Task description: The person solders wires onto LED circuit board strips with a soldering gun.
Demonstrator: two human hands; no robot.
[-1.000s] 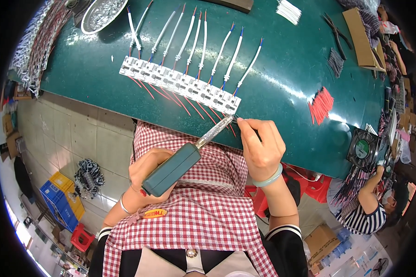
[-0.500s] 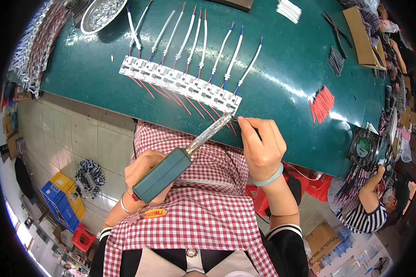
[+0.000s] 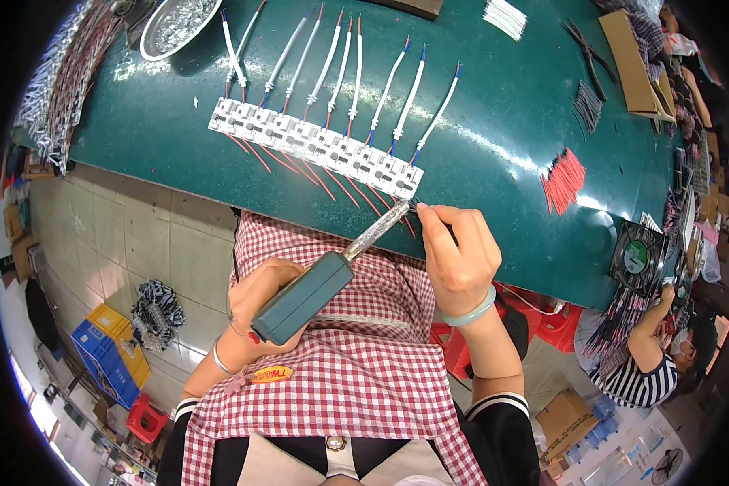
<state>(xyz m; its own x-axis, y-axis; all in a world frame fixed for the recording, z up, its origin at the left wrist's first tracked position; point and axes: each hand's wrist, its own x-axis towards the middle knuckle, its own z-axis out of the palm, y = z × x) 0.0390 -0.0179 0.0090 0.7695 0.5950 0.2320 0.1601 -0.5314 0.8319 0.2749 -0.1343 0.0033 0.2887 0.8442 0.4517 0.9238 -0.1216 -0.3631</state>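
My left hand (image 3: 261, 293) is wrapped round the block-shaped dark green handle of a soldering iron (image 3: 304, 298). Its silvery, foil-like barrel slants up to the right end of a white connector strip (image 3: 316, 148). Beside that end, my right hand (image 3: 463, 253) has thumb and forefinger pinched on a thin dark wire (image 3: 414, 205); the fingers hide most of it. White-sleeved cables (image 3: 387, 94) with red or blue cores run from the strip's far side. Thin red wires (image 3: 347, 188) stick out from its near side.
On the green table (image 3: 494, 105) are a red tubing bundle (image 3: 564, 181), a dark wire bundle (image 3: 588, 107), pliers (image 3: 589, 61), white tubes (image 3: 506, 18), a cardboard box (image 3: 636, 69), and a bowl of metal bits (image 3: 178, 28). A fan (image 3: 638, 253) and a co-worker (image 3: 652, 364) are at right.
My left hand has shifted slightly up and right with the soldering iron, whose tip is now a little closer to my right fingertips. My right hand has stayed nearly still.
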